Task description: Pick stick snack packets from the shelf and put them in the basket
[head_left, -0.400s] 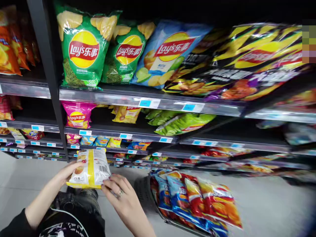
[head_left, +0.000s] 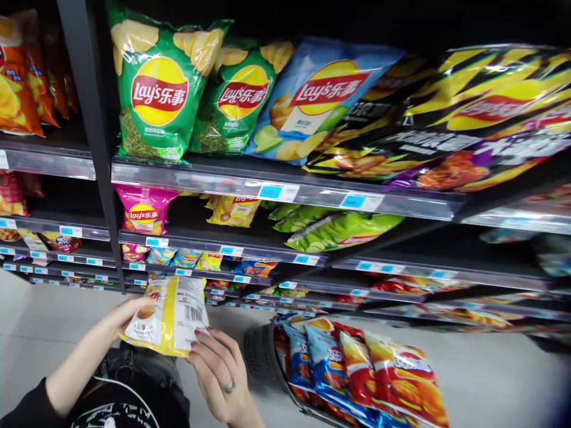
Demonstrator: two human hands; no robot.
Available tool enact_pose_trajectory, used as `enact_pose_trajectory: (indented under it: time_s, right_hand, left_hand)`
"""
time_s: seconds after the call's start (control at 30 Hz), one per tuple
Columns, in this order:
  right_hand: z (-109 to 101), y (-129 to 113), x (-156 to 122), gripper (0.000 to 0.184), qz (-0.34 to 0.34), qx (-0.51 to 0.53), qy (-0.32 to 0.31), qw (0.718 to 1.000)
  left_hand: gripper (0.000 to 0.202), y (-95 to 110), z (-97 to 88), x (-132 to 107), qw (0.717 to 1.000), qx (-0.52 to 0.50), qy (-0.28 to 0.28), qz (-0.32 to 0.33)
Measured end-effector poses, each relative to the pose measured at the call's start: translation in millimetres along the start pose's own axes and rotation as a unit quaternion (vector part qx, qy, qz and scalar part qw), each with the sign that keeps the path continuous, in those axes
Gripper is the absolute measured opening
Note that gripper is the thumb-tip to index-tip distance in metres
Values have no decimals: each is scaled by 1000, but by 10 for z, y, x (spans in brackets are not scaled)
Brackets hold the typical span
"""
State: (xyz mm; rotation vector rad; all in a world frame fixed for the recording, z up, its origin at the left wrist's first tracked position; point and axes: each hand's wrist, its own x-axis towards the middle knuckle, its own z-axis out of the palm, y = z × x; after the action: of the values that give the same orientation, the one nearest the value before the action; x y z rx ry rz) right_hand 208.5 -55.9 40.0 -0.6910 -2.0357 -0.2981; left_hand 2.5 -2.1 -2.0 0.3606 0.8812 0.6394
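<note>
A yellow and white bag of chips (head_left: 167, 315) is held in front of my body, its printed back with the barcode facing up. My left hand (head_left: 129, 315) grips its left side, thumb on top and the other fingers hidden beneath. At the lower right corner my right hand (head_left: 220, 368), with a ring on one finger, is closed on the bag's edge, fingertips on top. Just beyond the bag stand the lower shelves with small chip bags.
Green chip bags (head_left: 158, 89), a blue bag (head_left: 319, 101) and black-yellow bags (head_left: 499, 113) fill the top shelf. Lower shelves hold a pink bag (head_left: 143, 209) and lime-green bags (head_left: 343, 229). On the floor at right stands a dark basket (head_left: 261, 356) heaped with red and blue snack bags (head_left: 332, 362).
The bag has tilted and shifted slightly right and down, with both hands still on it. My right hand has moved a little right and lower. The view has shifted slightly.
</note>
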Motion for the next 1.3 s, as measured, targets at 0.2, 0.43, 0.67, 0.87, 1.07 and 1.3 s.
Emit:
enact_pose_trajectory:
  time_s: [0.2,0.43,0.67,0.87,1.07,1.3]
  right_hand:
    - [-124,25,34,16,-39,-26,-19,999]
    - [-160,22,4,13,-34,-44,-11,998]
    - [-161,7,-92,14,-13,-31,-26,999]
    - [-31,52,-145,24,380,186,143,895]
    - [113,56,-43,84,575,557,11,599]
    - [334,59,-208,57,561,446,71,694]
  left_hand:
    - [34,107,92,-88,999,-2,10,30]
    - [36,167,195,-110,999,3,23,49]
    - [45,219,247,-144,996,22,49,76]
    - [81,269,186,-205,985,33,68,152]
    - [103,167,103,-162,965,85,-34,245]
    - [81,106,38,-41,926,245,-29,284]
